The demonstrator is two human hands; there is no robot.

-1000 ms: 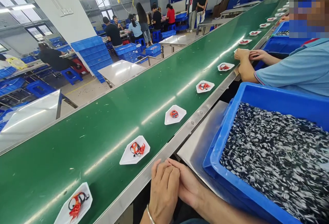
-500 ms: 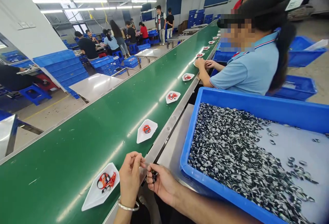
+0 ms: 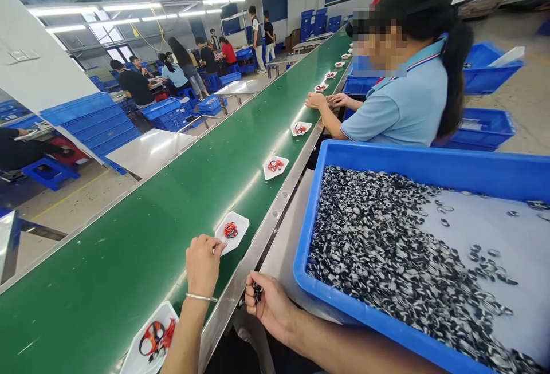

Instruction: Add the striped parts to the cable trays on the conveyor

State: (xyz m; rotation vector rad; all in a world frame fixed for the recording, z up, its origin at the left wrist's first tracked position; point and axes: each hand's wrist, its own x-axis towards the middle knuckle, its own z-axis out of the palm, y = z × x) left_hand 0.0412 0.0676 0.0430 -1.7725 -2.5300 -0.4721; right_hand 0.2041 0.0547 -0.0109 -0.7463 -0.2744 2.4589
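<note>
Green conveyor belt under inspection: left hand curled at the edge of a white tray, grip unclear; right hand pinches a small striped piece, held near a blue tub of like pieces.

Illumination is bright and even from overhead fluorescent tubes, with only soft shadows. Glare streaks the green conveyor belt. Wide-angle distortion bends the frame edges; the left hand and right hand remain sharp.
</note>
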